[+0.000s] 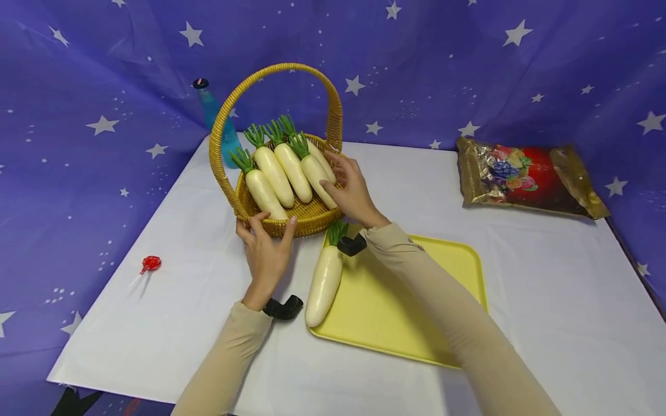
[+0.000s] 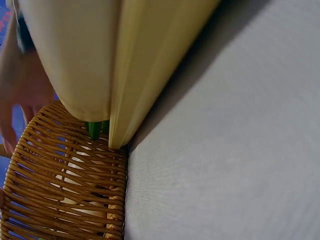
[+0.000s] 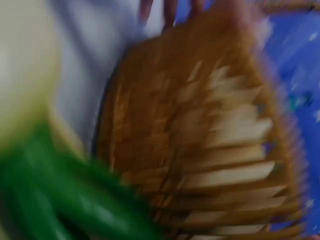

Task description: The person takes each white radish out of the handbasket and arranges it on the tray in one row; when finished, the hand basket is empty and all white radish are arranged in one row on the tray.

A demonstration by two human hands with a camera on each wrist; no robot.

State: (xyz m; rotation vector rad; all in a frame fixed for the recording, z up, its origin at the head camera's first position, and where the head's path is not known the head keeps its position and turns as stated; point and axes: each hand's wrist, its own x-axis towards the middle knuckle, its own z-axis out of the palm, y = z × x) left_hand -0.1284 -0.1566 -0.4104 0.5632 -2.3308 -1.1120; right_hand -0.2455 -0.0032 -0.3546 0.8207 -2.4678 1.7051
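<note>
The table carries everything. The yellow tray lies toward its near edge, right of the middle. The basket stands toward the far left corner, with five radishes inside, leaves to the back; pushed backward, it could probably knock the bottle behind it at that corner. The bag lies near the far right corner, out of harm's way.

A sixth radish lies along the tray's left edge, leaves just below the basket; being round, it may roll off that edge if the right wrist's black mount, close by the leaves, brushes it.

The left hand is spread loosely against the basket's near rim; a slack touch might let the basket slip. The right hand is at the right rim beside the outermost radishes; I cannot tell whether it grasps one. A hasty pull there could tip the basket. The lollipop lies near the left edge.
</note>
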